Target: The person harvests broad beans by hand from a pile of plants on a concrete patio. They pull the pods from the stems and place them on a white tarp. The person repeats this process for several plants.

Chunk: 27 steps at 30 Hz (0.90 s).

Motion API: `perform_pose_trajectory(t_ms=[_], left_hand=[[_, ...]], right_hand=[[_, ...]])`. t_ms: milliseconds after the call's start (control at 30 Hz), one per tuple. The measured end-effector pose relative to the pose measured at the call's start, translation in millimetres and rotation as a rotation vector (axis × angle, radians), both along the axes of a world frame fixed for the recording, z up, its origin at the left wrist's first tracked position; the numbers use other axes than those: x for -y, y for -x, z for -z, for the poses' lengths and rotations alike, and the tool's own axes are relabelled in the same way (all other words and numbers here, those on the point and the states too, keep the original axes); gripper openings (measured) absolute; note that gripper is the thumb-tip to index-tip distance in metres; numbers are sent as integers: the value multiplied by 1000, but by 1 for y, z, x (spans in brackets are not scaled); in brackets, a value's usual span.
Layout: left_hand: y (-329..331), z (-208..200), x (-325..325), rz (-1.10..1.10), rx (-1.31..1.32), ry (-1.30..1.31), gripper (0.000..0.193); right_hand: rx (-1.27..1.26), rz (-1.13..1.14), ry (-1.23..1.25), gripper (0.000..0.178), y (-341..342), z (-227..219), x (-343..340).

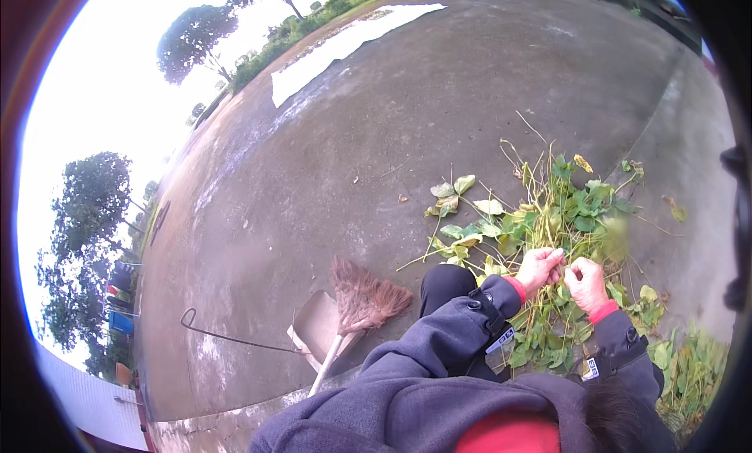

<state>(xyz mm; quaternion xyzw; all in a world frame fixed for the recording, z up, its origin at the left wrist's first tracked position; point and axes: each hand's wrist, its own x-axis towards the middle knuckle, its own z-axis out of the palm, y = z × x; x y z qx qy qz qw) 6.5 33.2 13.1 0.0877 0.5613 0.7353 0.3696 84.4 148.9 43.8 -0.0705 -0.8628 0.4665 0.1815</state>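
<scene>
My left hand (540, 270) and my right hand (585, 285) are close together over a heap of leafy green and yellowing plants (548, 218), which look like bean plants. The fingers of both are pinched together, with the fingertips nearly meeting. Whatever lies between them is too small to make out. Long thin yellow stems run up from beneath my hands, and broad leaves spread to both sides. Some stems below my wrists are partly hidden by my sleeves.
A brown-bristled broom (364, 296) lies across a dustpan (319, 328) with a long wire handle, left of my knee. More plants (693, 375) lie at the lower right. A white sheet (345, 50) is spread far off on the concrete ground (298, 194). Trees line the left.
</scene>
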Motion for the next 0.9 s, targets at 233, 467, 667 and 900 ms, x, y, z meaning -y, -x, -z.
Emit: perform_pose_trajectory(t_ms=[233,467,667,900], left_hand=[[25,30,18,-180,89,85,23],[21,20,20,-170,29,4,22],[29,-40,25,-214,13,-186,21],[1,-74,22,-25,-168,-119,14]], right_hand=[[-201,21,-247,21,-1,-16,-16],[309,-351,-257,37,-22,-6,-24],[259,-279,51,21,-27,-9,-5],[-40,-272,-95,13,-3,-27,0]])
